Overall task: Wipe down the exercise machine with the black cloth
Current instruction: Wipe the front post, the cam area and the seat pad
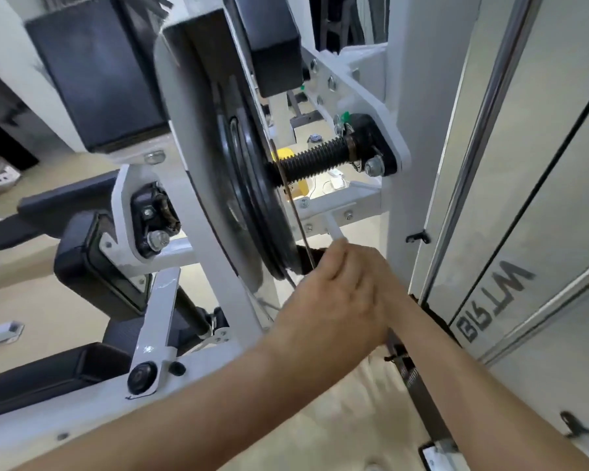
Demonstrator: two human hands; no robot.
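The exercise machine (218, 253) has a white frame and fills the view. Its large black pulley wheel (252, 185) sits on a threaded black shaft (315, 159). My left hand (334, 297) reaches in from the lower left to the bottom edge of the wheel, fingers curled. A small part of the black cloth (312, 256) shows just past its fingertips, against the wheel's rim. My right forearm (456, 365) comes up from the lower right. Its hand is hidden behind my left hand.
A thin cable (295, 212) runs down the wheel's edge. Black pads (96, 73) sit at the upper left and a black seat (48, 375) at the lower left. A white panel (510, 205) with a chrome guide rod (487, 107) stands on the right.
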